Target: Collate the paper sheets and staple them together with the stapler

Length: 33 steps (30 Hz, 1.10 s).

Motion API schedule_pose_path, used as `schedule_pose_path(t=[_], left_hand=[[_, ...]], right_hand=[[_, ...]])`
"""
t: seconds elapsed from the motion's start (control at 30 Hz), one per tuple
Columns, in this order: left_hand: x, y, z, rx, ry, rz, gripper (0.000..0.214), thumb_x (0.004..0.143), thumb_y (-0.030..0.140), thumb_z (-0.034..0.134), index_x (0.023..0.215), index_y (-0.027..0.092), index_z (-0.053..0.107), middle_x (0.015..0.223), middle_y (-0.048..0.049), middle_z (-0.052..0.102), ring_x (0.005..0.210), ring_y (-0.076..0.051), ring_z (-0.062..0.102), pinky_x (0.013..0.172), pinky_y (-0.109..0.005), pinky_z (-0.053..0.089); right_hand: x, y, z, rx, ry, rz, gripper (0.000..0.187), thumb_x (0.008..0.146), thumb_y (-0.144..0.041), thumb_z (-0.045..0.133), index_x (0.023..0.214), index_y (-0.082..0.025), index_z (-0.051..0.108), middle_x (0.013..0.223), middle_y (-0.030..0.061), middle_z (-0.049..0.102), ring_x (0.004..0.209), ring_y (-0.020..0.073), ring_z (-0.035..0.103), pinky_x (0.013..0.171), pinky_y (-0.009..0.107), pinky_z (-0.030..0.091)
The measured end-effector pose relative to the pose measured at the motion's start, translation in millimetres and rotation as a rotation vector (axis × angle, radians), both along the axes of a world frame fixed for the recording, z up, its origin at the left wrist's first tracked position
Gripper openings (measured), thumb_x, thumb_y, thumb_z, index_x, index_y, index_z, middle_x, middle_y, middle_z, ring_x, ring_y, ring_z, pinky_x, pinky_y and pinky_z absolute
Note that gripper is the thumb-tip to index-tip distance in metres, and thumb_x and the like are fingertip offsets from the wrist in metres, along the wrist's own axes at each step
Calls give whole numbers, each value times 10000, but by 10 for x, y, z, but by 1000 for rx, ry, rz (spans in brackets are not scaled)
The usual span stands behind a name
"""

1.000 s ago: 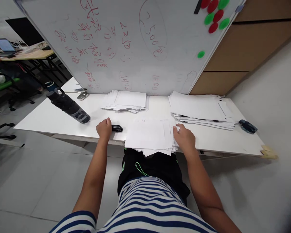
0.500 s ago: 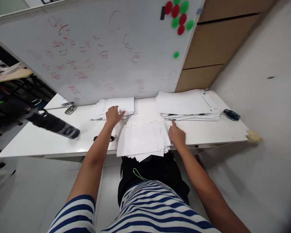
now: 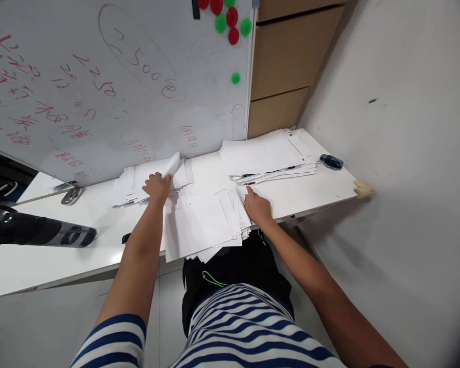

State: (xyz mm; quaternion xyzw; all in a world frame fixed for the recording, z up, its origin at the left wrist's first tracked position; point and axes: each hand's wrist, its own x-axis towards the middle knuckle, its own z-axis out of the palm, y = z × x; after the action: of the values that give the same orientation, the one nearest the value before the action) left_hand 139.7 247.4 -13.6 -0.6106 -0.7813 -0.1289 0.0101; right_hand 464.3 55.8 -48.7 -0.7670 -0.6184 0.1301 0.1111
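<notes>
My left hand (image 3: 158, 188) is over the left paper stack (image 3: 138, 176), pinching a sheet of paper (image 3: 171, 163) whose right side curls up. In front of me lies a middle paper stack (image 3: 199, 225), its sheets unevenly fanned and jutting past the table's front edge. My right hand (image 3: 258, 206) rests at the right edge of this middle stack, index finger pointing forward and the other fingers curled. What those curled fingers hold, if anything, is hidden. Just beyond that hand lies a larger right paper stack (image 3: 260, 156).
A whiteboard (image 3: 145, 76) with red writing and round magnets stands behind the white table (image 3: 291, 191). To the left are a dark bottle (image 3: 42, 228) lying down and a computer mouse (image 3: 72, 196). A dark blue object (image 3: 331, 162) sits at right, near the wall. Cardboard boxes (image 3: 287, 56) rise behind.
My left hand has closed on a top sheet of the left stack, and its right side now lifts. My right hand stays by the middle stack. The view has swung right.
</notes>
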Motion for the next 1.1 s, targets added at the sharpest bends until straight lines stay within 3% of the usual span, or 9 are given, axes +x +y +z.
schedule_pose_path(t=[0.17,0.27,0.33,0.5,0.6,0.83,1.03,1.1], left_hand=[[-331,172,195,-113,-21,-38,360,789,420,586,1046,184,671,1066,-169,688,1000,-367,628,801,-442,448],[-537,173,247,-202,-112,-118,518,677,354,699,1172,219,629,1175,-105,691,1063,-315,629,849,-372,449],[-595,125,253,-227,-185,-148,596,673,357,719,1238,223,583,1280,-85,656,1129,-268,611,893,-325,436],[-351,-15,182,-165,-184,-5,683,759,594,638,1319,227,503,1348,-111,606,1215,-290,561,963,-369,405],[-124,-67,109,-151,-94,42,672,770,636,605,1295,224,524,1376,-156,554,1176,-323,569,968,-420,393],[-43,-98,40,-121,-18,7,354,902,451,503,1127,210,633,1303,-165,568,1092,-320,590,942,-477,358],[-155,-62,89,-56,-69,46,299,939,382,444,939,198,681,1011,-122,684,993,-296,624,930,-469,363],[-205,-70,138,-23,-190,70,290,928,386,478,826,187,662,893,-107,684,954,-294,627,892,-442,396]], right_hand=[[-6,-4,-5,27,-8,-2,504,1036,-296,240,1495,-128,363,1093,168,699,901,271,681,758,341,463],[-3,-17,-13,34,-13,5,500,1037,-296,250,1497,-132,360,1099,173,694,901,269,681,759,340,461],[-3,-24,-24,41,-21,9,496,1039,-293,253,1494,-132,363,1108,175,692,895,265,682,755,334,459],[-19,-23,-39,39,-43,2,484,1039,-297,264,1481,-139,382,1111,162,699,899,255,686,749,320,463],[-29,-19,-37,37,-66,-17,481,1039,-302,261,1477,-155,391,1127,155,698,911,251,689,747,318,469],[-23,-6,-47,50,-74,-23,471,1035,-301,278,1468,-168,405,1121,132,709,914,252,694,728,315,466],[-19,-2,-38,53,-52,-31,471,1031,-301,278,1458,-165,421,1133,135,709,921,253,695,736,321,471],[-16,-4,-35,58,-45,-33,474,1030,-303,280,1460,-161,420,1136,139,710,923,253,695,742,323,472]])
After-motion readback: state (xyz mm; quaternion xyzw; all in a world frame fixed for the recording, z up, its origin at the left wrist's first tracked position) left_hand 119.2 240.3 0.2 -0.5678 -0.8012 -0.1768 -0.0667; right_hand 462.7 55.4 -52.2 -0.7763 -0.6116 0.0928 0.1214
